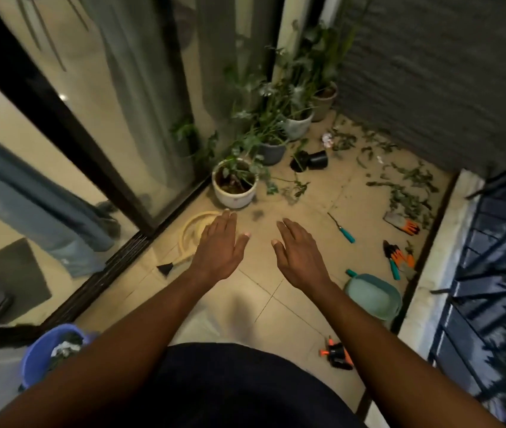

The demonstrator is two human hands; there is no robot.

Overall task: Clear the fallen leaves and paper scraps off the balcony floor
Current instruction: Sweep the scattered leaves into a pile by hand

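In the head view, the left hand [219,245] and the right hand [299,256] hovered side by side over the beige tiled balcony floor [307,196], palms down, fingers straight, holding nothing. Scattered green fallen leaves [406,193] lay well ahead and right of the right hand, with a crumpled white paper scrap [326,139] farther ahead. A round white ceramic plant pot [234,188] stood just beyond the left hand.
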